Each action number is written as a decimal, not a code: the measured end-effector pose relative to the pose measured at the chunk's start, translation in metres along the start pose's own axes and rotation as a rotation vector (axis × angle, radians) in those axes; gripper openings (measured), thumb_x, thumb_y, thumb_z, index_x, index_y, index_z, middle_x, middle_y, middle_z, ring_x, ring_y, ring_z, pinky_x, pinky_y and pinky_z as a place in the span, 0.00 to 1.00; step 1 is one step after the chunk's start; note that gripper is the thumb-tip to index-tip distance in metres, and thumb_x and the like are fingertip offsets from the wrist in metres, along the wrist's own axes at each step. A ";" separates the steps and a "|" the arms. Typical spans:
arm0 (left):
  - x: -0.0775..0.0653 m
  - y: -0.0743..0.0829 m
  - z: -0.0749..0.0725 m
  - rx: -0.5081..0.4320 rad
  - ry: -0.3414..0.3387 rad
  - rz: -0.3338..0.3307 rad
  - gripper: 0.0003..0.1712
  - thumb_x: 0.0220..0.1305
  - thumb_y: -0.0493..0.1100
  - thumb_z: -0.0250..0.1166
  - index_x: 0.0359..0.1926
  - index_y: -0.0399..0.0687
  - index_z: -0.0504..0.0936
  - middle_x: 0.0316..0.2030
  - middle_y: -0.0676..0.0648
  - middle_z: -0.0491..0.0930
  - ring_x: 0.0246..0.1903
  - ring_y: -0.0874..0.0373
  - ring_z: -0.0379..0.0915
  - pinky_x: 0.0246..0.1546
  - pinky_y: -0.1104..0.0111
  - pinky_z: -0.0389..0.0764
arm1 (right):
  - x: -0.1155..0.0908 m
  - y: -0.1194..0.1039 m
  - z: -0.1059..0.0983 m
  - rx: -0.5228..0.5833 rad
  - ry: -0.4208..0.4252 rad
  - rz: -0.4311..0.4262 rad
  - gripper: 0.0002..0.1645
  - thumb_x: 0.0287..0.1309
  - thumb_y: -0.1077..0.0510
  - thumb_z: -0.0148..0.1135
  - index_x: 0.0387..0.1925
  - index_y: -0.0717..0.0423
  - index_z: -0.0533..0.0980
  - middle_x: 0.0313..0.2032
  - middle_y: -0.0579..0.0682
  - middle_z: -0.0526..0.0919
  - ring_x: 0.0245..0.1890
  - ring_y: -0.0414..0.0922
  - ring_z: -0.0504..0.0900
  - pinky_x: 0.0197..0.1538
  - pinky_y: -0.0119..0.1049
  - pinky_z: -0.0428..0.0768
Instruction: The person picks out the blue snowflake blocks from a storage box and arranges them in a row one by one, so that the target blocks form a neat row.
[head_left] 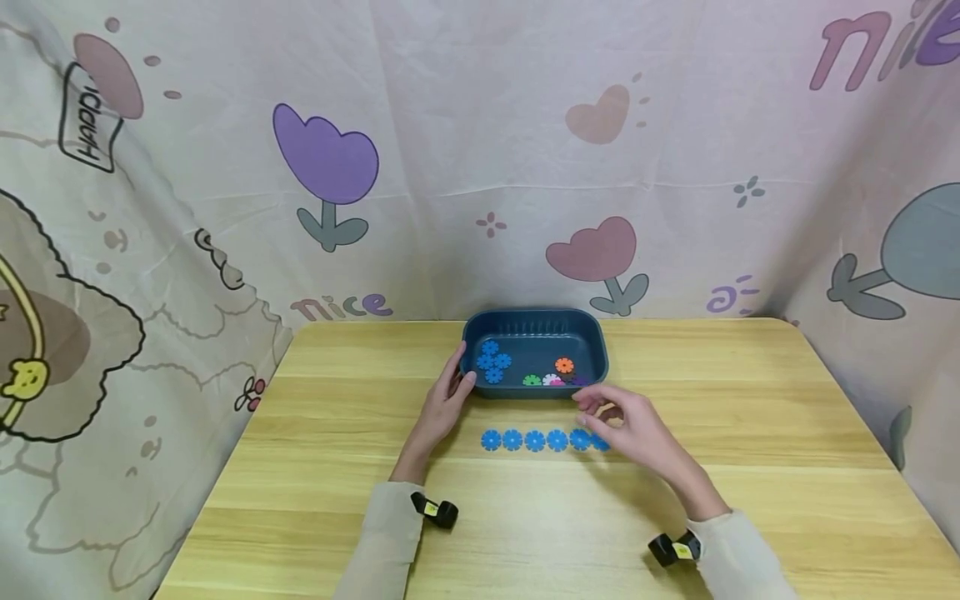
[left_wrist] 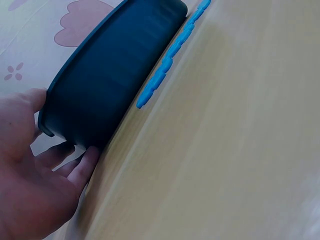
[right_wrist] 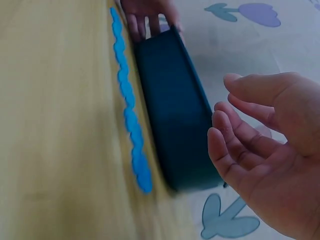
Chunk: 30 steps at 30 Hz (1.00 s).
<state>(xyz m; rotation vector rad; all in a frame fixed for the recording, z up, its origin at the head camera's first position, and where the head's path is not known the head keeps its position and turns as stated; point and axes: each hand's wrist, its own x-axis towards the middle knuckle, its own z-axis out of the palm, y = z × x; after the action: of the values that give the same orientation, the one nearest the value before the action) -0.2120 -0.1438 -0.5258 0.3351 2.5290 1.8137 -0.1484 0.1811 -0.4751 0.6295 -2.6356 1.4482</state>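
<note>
In the head view, a dark blue plastic basin (head_left: 534,392) stands near the table's back edge. At its left end my left hand (head_left: 444,408) holds it, thumb at the rim and fingers along the outer wall, as the left wrist view (left_wrist: 42,185) also has it. Inside lie several blue snowflake discs (head_left: 492,362) at the left. My right hand (head_left: 633,425) hovers over the basin's front right corner, fingers loosely bent; the right wrist view shows nothing between them. Below it runs a row of several blue snowflake discs (head_left: 534,440), its right end partly covered by that hand.
Toward the basin's right side lie an orange disc (head_left: 564,365), a green disc (head_left: 532,380), a white disc (head_left: 551,379) and some pink and purple ones, partly hidden. A printed cloth (head_left: 450,167) hangs behind the wooden table (head_left: 337,400).
</note>
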 end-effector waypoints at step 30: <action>-0.001 0.002 0.001 -0.006 0.005 -0.023 0.35 0.81 0.54 0.52 0.82 0.64 0.52 0.83 0.48 0.50 0.82 0.46 0.47 0.80 0.51 0.57 | 0.104 -0.005 0.039 0.050 -0.009 0.009 0.17 0.67 0.60 0.68 0.56 0.54 0.80 0.45 0.54 0.87 0.43 0.46 0.85 0.51 0.39 0.88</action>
<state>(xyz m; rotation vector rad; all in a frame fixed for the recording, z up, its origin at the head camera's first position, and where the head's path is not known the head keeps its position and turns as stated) -0.2104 -0.1430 -0.5245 0.3014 2.5190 1.8164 -0.2364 0.1136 -0.4670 0.6315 -2.6199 1.5211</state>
